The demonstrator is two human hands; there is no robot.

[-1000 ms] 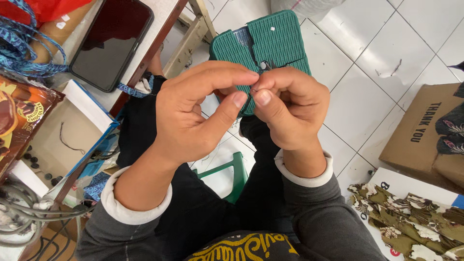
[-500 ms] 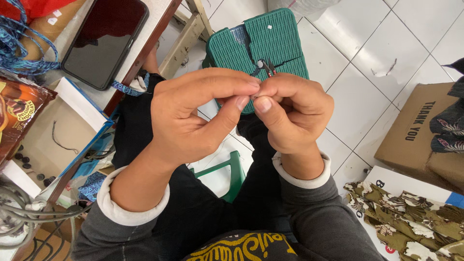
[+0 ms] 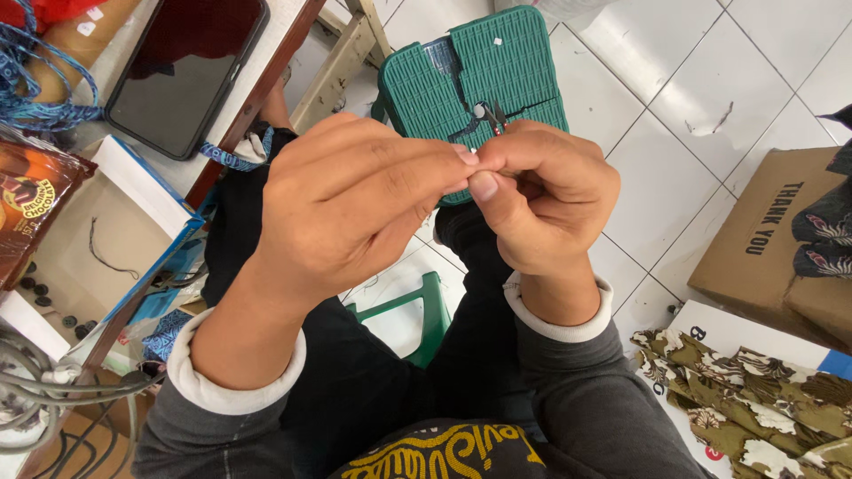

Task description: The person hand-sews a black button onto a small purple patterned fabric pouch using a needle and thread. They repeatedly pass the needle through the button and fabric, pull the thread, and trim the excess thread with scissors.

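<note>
My left hand [image 3: 346, 208] and my right hand [image 3: 546, 200] are raised close together in front of me, fingertips meeting. Between the pinched fingers sits something very small, mostly hidden. A small dark metal piece [image 3: 486, 113] shows just above my right fingers; whether it is in my grip I cannot tell. Behind the hands stands a green woven plastic stool [image 3: 510, 66] on the white tiled floor. My lap in dark trousers is below.
A black phone [image 3: 182, 75] lies on the table at the upper left, beside blue cord [image 3: 35, 84]. An open shallow box [image 3: 106, 222] sits below it. A cardboard box [image 3: 772, 239] and patterned cloth [image 3: 754, 408] are at the right.
Both hands have lifted slightly and come nearer the camera, staying pinched together. The green stool sits a little further left in view.
</note>
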